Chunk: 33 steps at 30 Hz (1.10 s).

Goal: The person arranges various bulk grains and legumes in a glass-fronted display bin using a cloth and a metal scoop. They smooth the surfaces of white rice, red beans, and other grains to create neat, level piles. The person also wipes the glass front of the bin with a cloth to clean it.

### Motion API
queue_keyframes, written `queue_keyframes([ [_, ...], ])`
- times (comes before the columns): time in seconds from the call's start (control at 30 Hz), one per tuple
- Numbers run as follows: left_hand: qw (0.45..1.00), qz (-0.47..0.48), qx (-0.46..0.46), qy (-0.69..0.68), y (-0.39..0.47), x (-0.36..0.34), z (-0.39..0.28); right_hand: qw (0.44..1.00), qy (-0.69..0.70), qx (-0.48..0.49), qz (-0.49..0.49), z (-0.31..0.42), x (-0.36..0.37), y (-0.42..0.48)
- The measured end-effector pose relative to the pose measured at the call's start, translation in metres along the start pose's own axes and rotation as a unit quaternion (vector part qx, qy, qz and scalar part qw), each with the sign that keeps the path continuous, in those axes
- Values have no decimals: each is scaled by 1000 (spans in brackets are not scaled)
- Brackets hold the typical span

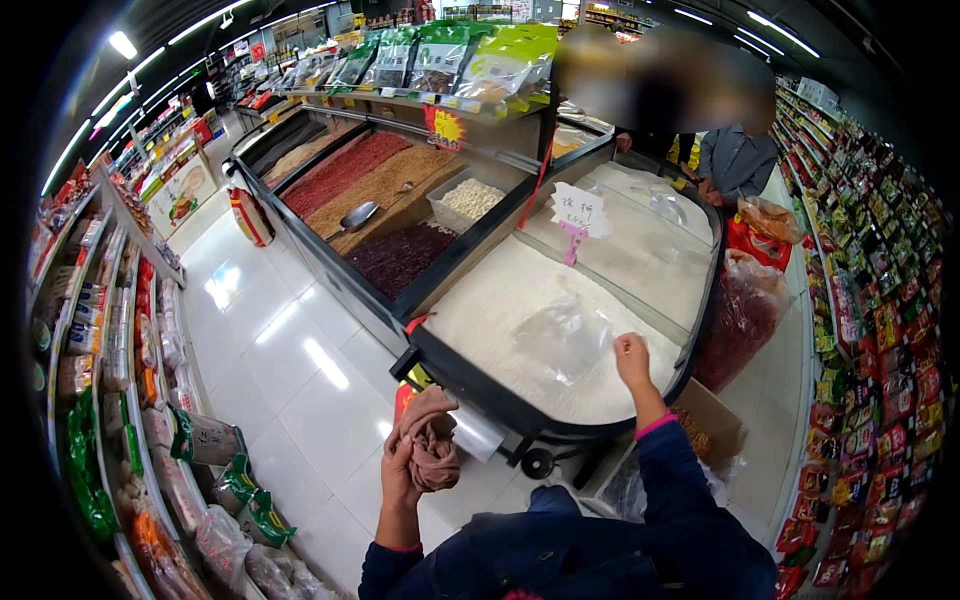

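Note:
My left hand (400,469) grips a bunched brownish-pink cloth (427,442) over the tiled floor, just outside the near corner of the bulk bin. Above the white powdery or fine-grained food (487,300) in the bin is my right hand (632,356), its fingers curled; whether it holds anything small cannot be told. Left of that hand, a clear plastic bag (562,337) lies on the white food. A handwritten sign (581,210) on a pink clip stands at the divider behind it.
Bins of red, brown and dark purple dry goods adjoin on the left, with a metal scoop (359,216) and a plastic tub (469,202). Packaged-goods shelves (885,360) line the right. People stand beyond the far bin rim. A cardboard box (716,427) sits below the bin's right side.

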State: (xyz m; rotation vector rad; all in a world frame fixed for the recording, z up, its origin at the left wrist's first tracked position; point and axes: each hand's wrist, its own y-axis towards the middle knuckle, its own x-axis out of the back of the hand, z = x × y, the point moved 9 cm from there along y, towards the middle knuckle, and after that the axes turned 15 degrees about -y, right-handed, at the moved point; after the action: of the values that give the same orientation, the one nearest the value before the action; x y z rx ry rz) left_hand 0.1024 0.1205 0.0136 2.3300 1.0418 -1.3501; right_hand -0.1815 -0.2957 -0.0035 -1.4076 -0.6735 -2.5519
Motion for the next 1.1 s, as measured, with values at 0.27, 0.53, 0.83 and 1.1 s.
queue_keyframes([
  [0.27,972,43,108,-202,-41,-7,-6,908,310,130,250,251,-71,-165],
  [0.53,997,0,-62,35,-37,-18,-12,816,459,32,348,356,-118,-257],
  [0.83,935,-11,-177,307,15,47,-39,865,319,253,292,401,-91,-268],
  [1.1,987,22,68,-145,81,95,-93,747,419,148,494,454,-137,-265],
])
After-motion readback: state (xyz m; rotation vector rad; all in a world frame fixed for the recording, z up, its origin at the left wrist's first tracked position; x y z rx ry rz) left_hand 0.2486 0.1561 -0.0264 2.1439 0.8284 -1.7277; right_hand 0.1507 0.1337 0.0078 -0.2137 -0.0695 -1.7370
